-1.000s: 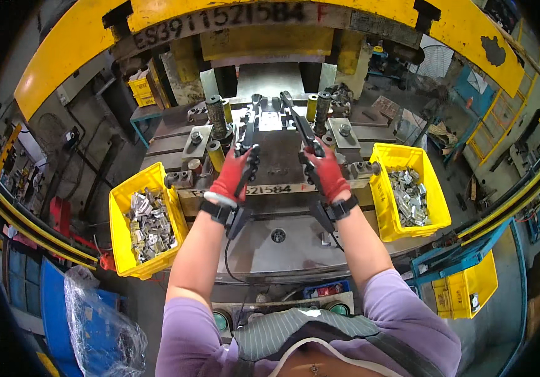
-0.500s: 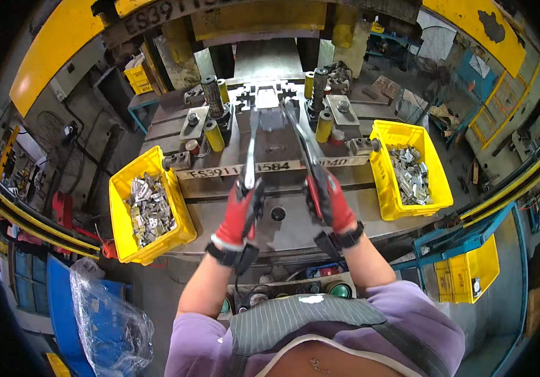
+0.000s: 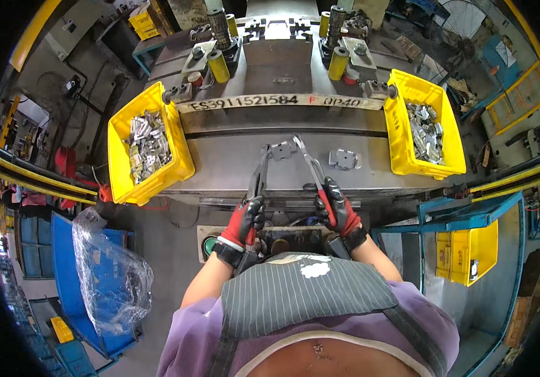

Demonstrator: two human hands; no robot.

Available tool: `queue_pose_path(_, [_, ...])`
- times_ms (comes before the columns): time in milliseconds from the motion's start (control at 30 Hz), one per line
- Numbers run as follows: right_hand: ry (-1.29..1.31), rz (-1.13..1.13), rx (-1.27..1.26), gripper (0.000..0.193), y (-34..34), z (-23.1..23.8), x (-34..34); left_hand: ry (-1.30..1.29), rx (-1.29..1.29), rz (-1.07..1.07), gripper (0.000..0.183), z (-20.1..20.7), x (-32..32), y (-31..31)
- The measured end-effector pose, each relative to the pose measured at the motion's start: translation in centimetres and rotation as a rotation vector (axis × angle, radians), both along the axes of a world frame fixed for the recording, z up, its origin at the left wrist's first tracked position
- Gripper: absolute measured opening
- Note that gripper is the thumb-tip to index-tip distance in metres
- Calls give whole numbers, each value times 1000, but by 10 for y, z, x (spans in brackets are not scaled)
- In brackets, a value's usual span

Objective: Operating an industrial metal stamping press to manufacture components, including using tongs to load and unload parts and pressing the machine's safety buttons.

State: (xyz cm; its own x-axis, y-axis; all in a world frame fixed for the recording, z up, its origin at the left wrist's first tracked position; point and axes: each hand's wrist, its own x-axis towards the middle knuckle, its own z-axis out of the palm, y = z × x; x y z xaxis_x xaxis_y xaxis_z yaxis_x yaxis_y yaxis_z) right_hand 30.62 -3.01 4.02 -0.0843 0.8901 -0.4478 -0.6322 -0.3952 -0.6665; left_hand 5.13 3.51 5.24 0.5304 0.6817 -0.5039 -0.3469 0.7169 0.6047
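Note:
My left hand [image 3: 247,221], in a red and black glove, is closed around the handles of a pair of long pliers [image 3: 259,176]. My right hand [image 3: 338,210], gloved alike, grips a second pair of red-handled pliers [image 3: 312,164]. Both tools point away from me over the front of the metal press bed. Between their tips is a small grey stamped metal part [image 3: 281,150]; whether the jaws clamp it or only touch its edges I cannot tell. A similar flat metal part [image 3: 343,159] lies on the bed to the right.
Yellow bins of small metal pieces stand at left [image 3: 185,164] and right [image 3: 402,151]. Behind are the die [image 3: 277,53] and yellow-sleeved posts [image 3: 218,66]. A control panel [image 3: 202,234] sits below the bed edge. Another yellow bin [image 3: 452,257] is on a blue rack at lower right.
Both pliers have come back from the die toward me, with a grey metal part between their tips. The view has tilted downward, so the die sits higher in the picture.

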Motion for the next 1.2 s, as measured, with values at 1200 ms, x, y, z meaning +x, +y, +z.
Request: queue_pose_path(1200, [-1195,-253,557,53,69,90,-16,172,270,300,21,-17,-52,25])
